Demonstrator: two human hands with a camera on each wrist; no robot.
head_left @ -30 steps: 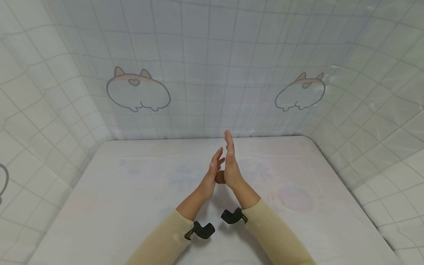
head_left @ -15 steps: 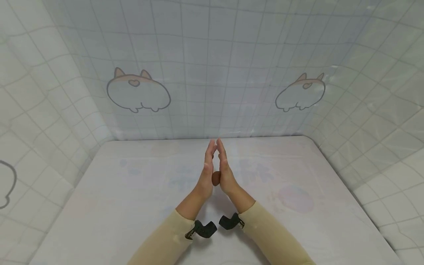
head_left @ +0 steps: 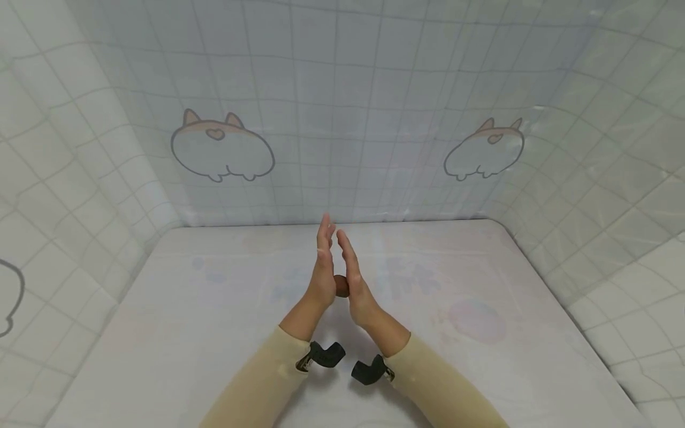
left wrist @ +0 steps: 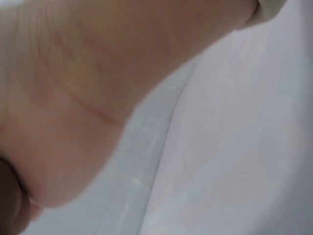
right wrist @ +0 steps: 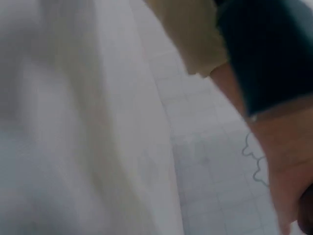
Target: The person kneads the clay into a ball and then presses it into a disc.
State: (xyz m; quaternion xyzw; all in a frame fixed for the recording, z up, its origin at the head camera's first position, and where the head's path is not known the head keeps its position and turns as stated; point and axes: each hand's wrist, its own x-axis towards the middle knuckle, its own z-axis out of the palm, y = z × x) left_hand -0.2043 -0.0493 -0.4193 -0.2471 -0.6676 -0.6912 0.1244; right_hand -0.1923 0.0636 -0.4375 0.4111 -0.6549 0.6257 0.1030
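Observation:
A small brown rounded lump [head_left: 341, 286], like modelling clay, sits between my two palms above the table. My left hand [head_left: 322, 276] presses it from the left with straight fingers pointing away from me. From the other side my right hand [head_left: 360, 294] presses with its palm, fingers also straight, its fingertips a little nearer to me than the left ones. In the left wrist view the lump [left wrist: 9, 200] shows at the lower left corner against the palm. The right wrist view has a dark edge of the lump [right wrist: 307, 213] at the lower right.
A pale covered table [head_left: 214, 333] with faint printed patches lies under the hands. White grid-patterned sheeting [head_left: 342, 119] with cartoon animal outlines stands behind it and at both sides. Black wrist devices [head_left: 327, 355] sit on both cream sleeves [head_left: 257, 386].
Both hands and the lump have shifted left. The right hand has slid back toward me and the left hand forward, so the left fingertips now lie farther out.

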